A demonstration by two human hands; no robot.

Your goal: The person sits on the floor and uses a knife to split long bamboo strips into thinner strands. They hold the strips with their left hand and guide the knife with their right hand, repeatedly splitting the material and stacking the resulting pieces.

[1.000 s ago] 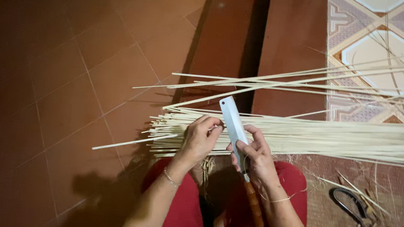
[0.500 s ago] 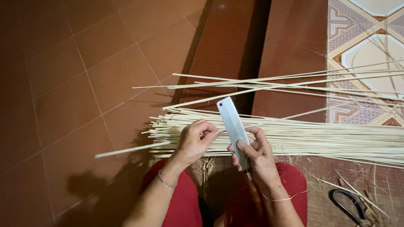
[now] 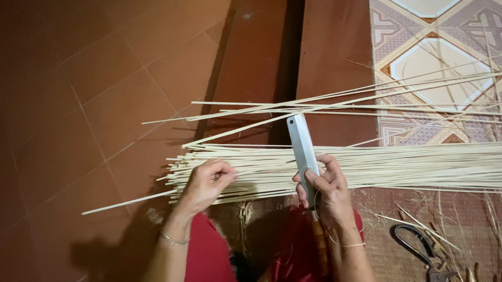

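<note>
The right hand [image 3: 330,186] grips a flat-bladed knife [image 3: 302,152] across the strip bundle [image 3: 380,166]; the left hand [image 3: 207,182] pinches apparently one strip at the bundle's near-left end. Best keep the blade steady, fingers behind its edge.

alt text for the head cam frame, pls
Seen from above, the right hand holds a flat-bladed knife over a bundle of pale thin strips on the floor; the left hand presses the strip ends. Black scissors lie at right.

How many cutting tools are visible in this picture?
2. A knife is in the right hand, blade over the bundle of strips. Black scissors lie on the floor, lower right. Others may be hidden.
</note>
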